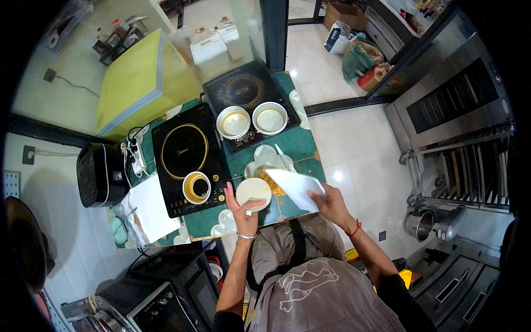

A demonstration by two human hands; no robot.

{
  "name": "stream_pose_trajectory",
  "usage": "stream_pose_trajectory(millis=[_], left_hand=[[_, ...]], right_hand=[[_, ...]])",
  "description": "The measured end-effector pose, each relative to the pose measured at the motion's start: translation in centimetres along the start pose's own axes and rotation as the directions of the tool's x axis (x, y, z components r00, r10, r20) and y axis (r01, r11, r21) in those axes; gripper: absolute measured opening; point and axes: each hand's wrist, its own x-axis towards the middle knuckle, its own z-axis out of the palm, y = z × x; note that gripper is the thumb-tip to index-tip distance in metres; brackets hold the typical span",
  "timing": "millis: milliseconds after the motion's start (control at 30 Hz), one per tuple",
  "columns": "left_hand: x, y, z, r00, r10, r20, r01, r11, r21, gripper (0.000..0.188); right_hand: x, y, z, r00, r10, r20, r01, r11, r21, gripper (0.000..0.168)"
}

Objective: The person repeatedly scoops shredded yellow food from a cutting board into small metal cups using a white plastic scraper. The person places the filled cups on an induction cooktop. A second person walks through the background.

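My left hand (245, 216) holds a round cream-coloured disc (254, 194), its kind unclear, with fingers spread beneath and over its near edge. In my right hand (330, 207) is a flat white scraper or board (296, 189), tilted above the green tabletop. Yellow-brown crumbs (271, 182) lie between the disc and the white piece. A knife-like white tool (284, 157) rests just beyond them. Two round metal tins (233, 122) (270, 118) with pale bottoms stand on the far induction cooktop. A third round tin (196, 187), open through to the black surface, sits on the near cooktop.
The near induction cooktop (166, 141) and far cooktop (249, 68) cover much of the table. White paper (155, 211), a power strip (136, 155) and a black appliance (101, 174) are at left. A yellow-green box (132, 83) stands behind. Tray racks (473, 174) are at right.
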Motion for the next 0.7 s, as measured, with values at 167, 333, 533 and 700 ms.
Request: stream_pose_trajectory(millis=[167, 333, 533, 700], left_hand=[[-1.6, -2.9, -0.9, 0.909, -0.262, 0.323, 0.363, 0.879, -0.309, 0.033], [0.2, 2.7, -1.5, 0.862, -0.345, 0.370, 0.503, 0.664, -0.553, 0.062], [0.8, 3.8, -0.2, 0.925, -0.345, 0.157, 0.363, 0.685, -0.632, 0.079], [-0.2, 3.6, 0.1, 0.830, -0.482, 0.282, 0.519, 0.477, -0.710, 0.073]], right_hand=[[-0.9, -3.2, 0.1, 0.939, -0.331, 0.091, 0.343, 0.921, -0.187, 0.041], [-2.0, -4.6, -0.1, 0.925, -0.370, 0.087, 0.376, 0.862, -0.340, 0.053], [-3.7, -7.2, 1.9, 0.859, -0.452, 0.238, 0.509, 0.710, -0.486, 0.050], [-4.0, -6.6, 3.3, 0.815, -0.529, 0.239, 0.558, 0.602, -0.572, 0.051]])
